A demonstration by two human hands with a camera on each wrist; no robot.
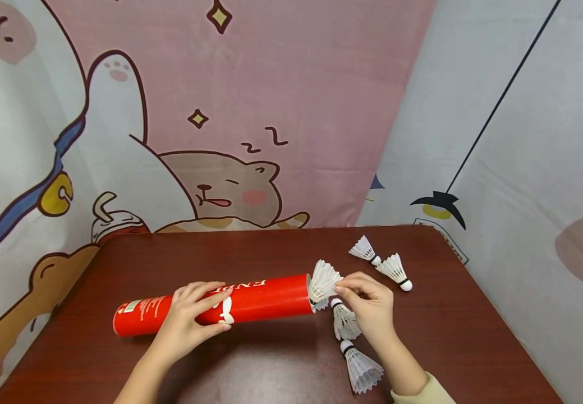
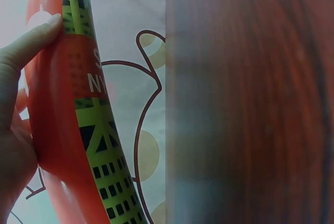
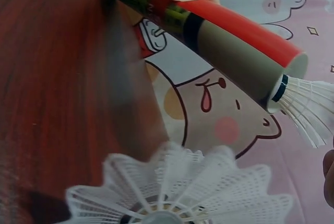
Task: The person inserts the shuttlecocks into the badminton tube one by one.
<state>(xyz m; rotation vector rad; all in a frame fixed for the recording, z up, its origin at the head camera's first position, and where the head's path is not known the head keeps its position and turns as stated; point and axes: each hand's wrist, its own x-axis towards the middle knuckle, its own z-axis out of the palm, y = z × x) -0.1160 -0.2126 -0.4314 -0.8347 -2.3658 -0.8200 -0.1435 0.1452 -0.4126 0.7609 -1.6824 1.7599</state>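
Observation:
A long red shuttlecock tube [image 1: 271, 297] is held tilted, its right end raised off the table. My left hand [image 1: 190, 314] grips it around the middle, the thumb [image 2: 36, 38] along its side. At the tube's right mouth is a white feather shuttlecock [image 1: 324, 280], its cork end inside the opening and its skirt outside, as the right wrist view also shows. My right hand [image 1: 367, 303] pinches the edge of that skirt between thumb and fingertips. Below the right hand lie two more shuttlecocks, one near the mouth [image 1: 345, 320] and one closer to me [image 1: 361, 367].
Two other shuttlecocks, one at the back [image 1: 365, 249] and one beside it [image 1: 394, 270], lie on the right of the dark brown table [image 1: 251, 247]. A cartoon-printed cloth [image 1: 321, 112] hangs behind the table's back edge.

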